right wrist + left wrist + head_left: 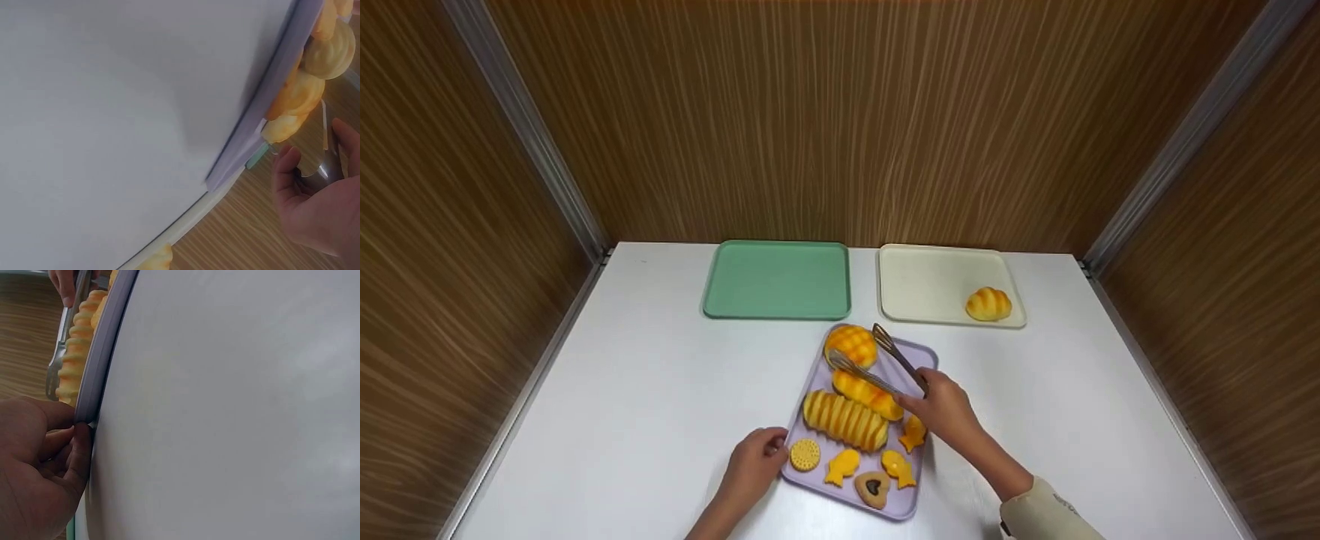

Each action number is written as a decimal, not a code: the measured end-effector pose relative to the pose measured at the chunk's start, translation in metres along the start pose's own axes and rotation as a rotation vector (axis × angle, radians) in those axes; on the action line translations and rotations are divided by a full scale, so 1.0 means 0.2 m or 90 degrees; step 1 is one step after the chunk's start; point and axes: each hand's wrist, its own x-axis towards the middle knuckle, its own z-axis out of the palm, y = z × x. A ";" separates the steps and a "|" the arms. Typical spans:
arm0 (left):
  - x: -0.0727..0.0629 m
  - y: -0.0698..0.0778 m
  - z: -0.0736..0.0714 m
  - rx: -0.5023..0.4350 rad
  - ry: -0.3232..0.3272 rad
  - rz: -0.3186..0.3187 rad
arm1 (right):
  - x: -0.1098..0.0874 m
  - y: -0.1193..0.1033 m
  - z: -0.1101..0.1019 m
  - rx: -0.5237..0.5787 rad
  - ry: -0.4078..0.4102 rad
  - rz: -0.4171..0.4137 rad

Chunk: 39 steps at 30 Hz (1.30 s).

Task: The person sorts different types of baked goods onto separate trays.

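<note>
My right hand (949, 411) holds metal tongs (901, 361) with their two slotted heads spread apart. One head overlaps the round, grid-topped bun (853, 341) near the long glossy roll (864, 391); the other lies to the bun's right. These breads sit on a lilac tray (916, 354) turned at a slant, beside a ridged loaf (846, 421). My left hand (751, 463) pinches the tray's left rim, thumb and finger on either side of it in the left wrist view. Nearest it is a round dotted biscuit (805, 454).
Fish-shaped pieces (841, 466) and a heart biscuit (873, 489) lie at the lilac tray's near end. Behind it are a bare green tray (778, 280) and a cream tray (930, 281) bearing a small roll (988, 304). Wood-grain panels (810, 120) enclose the white table (660, 375).
</note>
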 end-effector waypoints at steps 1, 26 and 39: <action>0.00 0.00 0.00 -0.002 -0.001 -0.002 | 0.00 -0.01 0.00 -0.004 0.000 0.005; 0.01 0.00 0.00 -0.008 -0.010 -0.016 | 0.01 -0.10 0.06 -0.027 0.041 -0.014; 0.01 -0.02 0.00 -0.027 -0.016 -0.022 | -0.01 -0.03 0.02 -0.023 0.122 -0.092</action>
